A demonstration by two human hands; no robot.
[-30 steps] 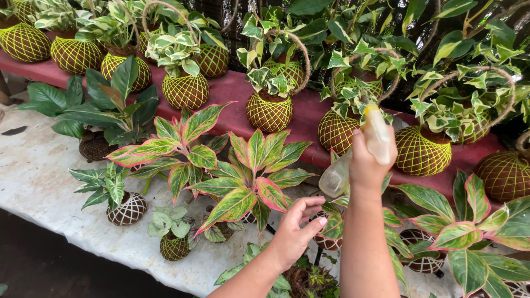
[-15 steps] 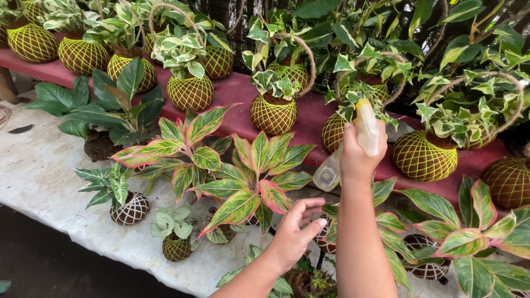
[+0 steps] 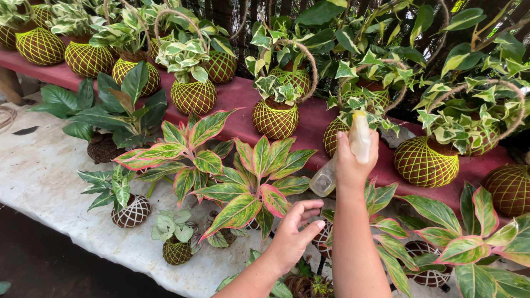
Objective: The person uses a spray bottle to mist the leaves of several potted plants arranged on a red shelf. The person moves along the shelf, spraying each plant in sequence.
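The right hand is wrapped around a clear plastic spray bottle, seen from the back of the hand with the thumb on its left side. The bottle's long axis is tilted: its pale nozzle head sticks up past the fingers and points away from the person, toward the ivy ball just beyond the hand, while its rounded base hangs out low to the left of the wrist. The right forearm rises almost straight up from the bottom edge of the view.

The left hand sits lower and to the left of the right forearm, palm turned down, fingers loosely curled and spread, holding nothing. Its fingertips reach toward the red-edged aglaonema, close to a leaf; whether they touch it is unclear. A red shelf runs beyond both hands.
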